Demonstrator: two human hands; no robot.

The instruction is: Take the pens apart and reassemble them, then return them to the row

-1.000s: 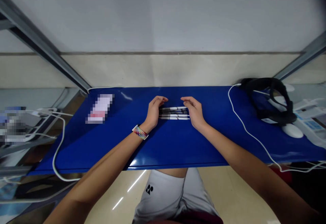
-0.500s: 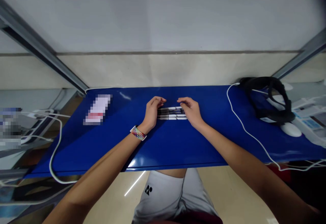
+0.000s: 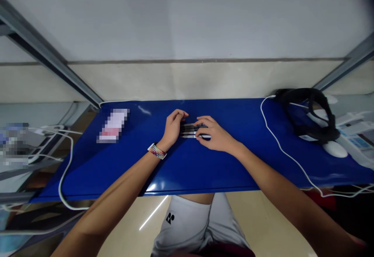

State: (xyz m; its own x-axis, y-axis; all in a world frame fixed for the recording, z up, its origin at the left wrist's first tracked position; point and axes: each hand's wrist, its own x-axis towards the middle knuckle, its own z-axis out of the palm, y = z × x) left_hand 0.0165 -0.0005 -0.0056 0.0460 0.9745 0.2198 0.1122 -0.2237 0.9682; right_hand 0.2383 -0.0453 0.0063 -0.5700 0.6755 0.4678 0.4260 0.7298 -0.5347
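Observation:
Several slim white-and-black pens (image 3: 189, 133) lie side by side on the blue tabletop, pointing left to right. My left hand (image 3: 173, 126), above a colourful wristband (image 3: 157, 151), stands on its edge at their left ends, fingers loosely curled and gripping nothing. Over the right part of the row, my right hand (image 3: 212, 132) reaches across with its thumb on the near side and bent fingers toward the far side. It grips the pens from above and hides their right ends.
A pixelated pale card-like thing (image 3: 113, 126) lies left on the blue table (image 3: 187, 167). A black headset with straps (image 3: 309, 112) and a white rounded device (image 3: 335, 149) sit at right. White cables (image 3: 277, 142) run along both sides; a wall (image 3: 187, 79) stands behind.
My right hand has shifted from the pens' right ends to over them, its thumb now on the near side. My left hand has barely moved.

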